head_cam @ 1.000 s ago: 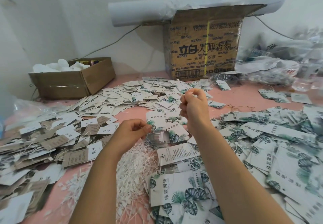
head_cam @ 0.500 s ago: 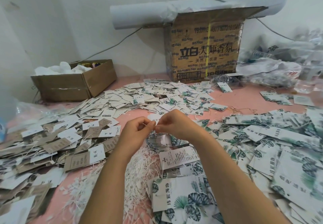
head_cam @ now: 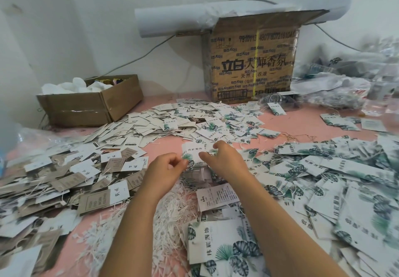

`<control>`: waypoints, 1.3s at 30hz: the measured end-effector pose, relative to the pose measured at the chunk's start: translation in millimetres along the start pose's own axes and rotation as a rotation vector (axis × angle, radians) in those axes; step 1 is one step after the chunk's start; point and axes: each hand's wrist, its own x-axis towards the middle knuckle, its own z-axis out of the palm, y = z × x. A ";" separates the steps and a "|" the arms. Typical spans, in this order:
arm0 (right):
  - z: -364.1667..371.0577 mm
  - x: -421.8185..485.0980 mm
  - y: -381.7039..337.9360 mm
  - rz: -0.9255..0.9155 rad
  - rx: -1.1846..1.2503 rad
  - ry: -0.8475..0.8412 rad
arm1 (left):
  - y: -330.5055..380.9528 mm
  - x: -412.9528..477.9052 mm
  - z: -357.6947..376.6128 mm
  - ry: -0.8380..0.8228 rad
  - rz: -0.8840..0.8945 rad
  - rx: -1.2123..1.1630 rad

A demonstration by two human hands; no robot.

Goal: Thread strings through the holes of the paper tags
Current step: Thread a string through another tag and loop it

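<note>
Pink tabletop point(head_cam: 302, 123) heaped with flat card tags point(head_cam: 138, 125), frayed white strings point(head_cam: 172, 207).
Left hand point(head_cam: 165, 169) and right hand point(head_cam: 224, 162) pinch a leaf-printed tag point(head_cam: 194, 153); their fingertips have since parted.

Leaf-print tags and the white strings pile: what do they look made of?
Leaf-print tags: matte white card, it seems; they lie stiff and flat. White strings: probably thin cotton or paper cord; limp, tangled strands, too fine to tell.

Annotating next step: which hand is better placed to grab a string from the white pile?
Left, likely: the left hand sits nearest the string pile; the right hand grips the leaf tag.
</note>
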 end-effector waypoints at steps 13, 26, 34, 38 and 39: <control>9.5 5.6 4.1 0.070 0.046 -0.071 | -5.1 -1.3 9.4 -0.107 0.049 0.136; -2.2 0.2 0.5 0.062 0.450 -0.110 | -6.0 -2.1 8.1 -0.110 0.045 0.086; -13.2 -9.4 -15.9 -0.033 0.410 -0.207 | 3.1 -1.9 8.1 0.099 -0.062 -0.221; -13.5 0.7 -6.0 0.003 0.163 0.000 | 3.4 -1.9 5.7 0.132 -0.115 -0.349; -13.5 3.8 -1.4 0.022 0.083 0.017 | 3.1 -1.9 5.8 0.128 -0.115 -0.346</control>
